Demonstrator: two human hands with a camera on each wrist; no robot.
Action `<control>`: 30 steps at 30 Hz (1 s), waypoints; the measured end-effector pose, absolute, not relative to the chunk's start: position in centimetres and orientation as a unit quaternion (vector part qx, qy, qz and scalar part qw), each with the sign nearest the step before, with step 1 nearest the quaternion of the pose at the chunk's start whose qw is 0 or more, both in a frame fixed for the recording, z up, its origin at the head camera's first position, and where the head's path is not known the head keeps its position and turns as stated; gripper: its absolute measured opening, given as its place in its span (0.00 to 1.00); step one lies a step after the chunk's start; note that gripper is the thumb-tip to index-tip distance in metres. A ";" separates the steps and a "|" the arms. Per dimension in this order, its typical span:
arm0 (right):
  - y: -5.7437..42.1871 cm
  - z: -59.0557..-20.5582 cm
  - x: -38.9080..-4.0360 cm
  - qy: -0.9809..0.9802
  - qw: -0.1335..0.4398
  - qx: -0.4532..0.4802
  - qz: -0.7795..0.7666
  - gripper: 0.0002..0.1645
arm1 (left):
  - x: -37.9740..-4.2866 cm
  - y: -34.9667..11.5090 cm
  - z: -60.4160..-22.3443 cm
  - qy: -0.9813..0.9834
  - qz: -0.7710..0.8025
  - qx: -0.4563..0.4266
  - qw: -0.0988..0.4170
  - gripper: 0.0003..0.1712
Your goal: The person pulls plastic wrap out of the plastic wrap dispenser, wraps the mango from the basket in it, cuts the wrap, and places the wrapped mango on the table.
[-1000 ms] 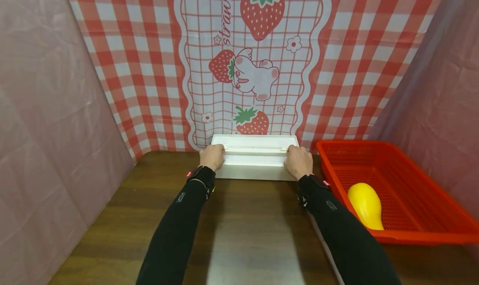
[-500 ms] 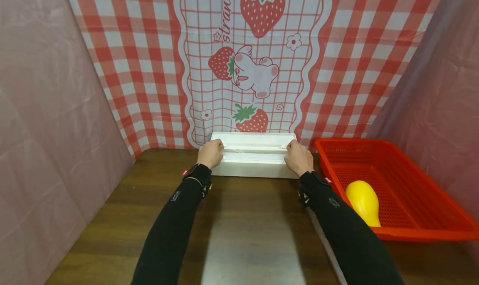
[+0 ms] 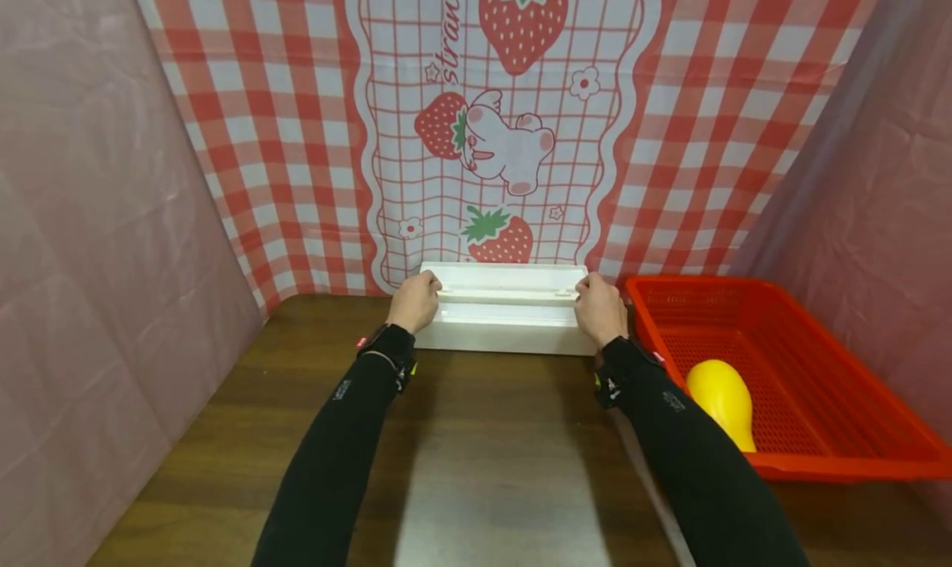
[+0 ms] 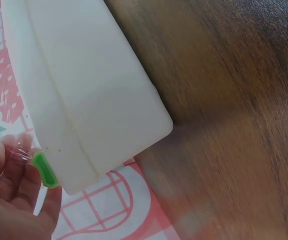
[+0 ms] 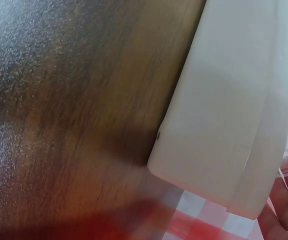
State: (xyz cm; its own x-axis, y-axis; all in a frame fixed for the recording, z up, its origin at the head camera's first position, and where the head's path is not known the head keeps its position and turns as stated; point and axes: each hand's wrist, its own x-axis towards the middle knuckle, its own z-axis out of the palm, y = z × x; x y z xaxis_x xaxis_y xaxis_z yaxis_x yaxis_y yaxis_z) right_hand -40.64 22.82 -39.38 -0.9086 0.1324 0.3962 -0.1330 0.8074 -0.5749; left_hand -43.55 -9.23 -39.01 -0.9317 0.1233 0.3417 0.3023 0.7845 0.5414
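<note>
A long white cling film dispenser (image 3: 513,339) stands at the back of the wooden table, its top opened toward the cloth behind. My left hand (image 3: 414,302) is at its left end and pinches clear cling film (image 4: 22,151), which wrinkles between thumb and fingers in the left wrist view. A green end piece (image 4: 45,170) shows on the dispenser just beside those fingers. At the opposite end, my right hand (image 3: 601,309) holds the film's other side; a bit of clear film glints at its fingertips in the right wrist view. How far the film reaches between the hands is hard to see.
A red plastic basket (image 3: 840,466) stands to the right, close to my right forearm, with a yellow rounded object (image 3: 721,403) inside. Checked strawberry cloth (image 3: 297,137) hangs right behind the dispenser. Pinkish cloth (image 3: 97,220) bounds the left side of the wooden table (image 3: 491,468).
Both hands have shifted slightly outward, away from each other, toward the dispenser's two ends. The dispenser and basket stay in place; the head view has tilted a little.
</note>
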 end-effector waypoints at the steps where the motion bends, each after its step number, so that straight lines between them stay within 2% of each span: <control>1: 22.8 -39.3 -40.6 -0.924 0.213 -0.002 0.317 0.14 | -43.6 -9.3 -38.9 -0.932 -0.310 -0.116 0.147 0.12; 9: 22.7 -39.5 -41.0 -0.907 0.239 0.010 0.347 0.15 | -43.5 -9.3 -38.9 -0.910 -0.352 -0.131 0.177 0.12; 17: 22.5 -39.7 -41.3 -0.876 0.270 0.028 0.399 0.14 | -43.4 -9.1 -39.1 -0.882 -0.369 -0.149 0.253 0.11; 30: 22.0 -39.3 -41.2 -0.832 0.310 0.030 0.459 0.12 | -43.0 -9.2 -38.6 -0.850 -0.461 -0.142 0.211 0.13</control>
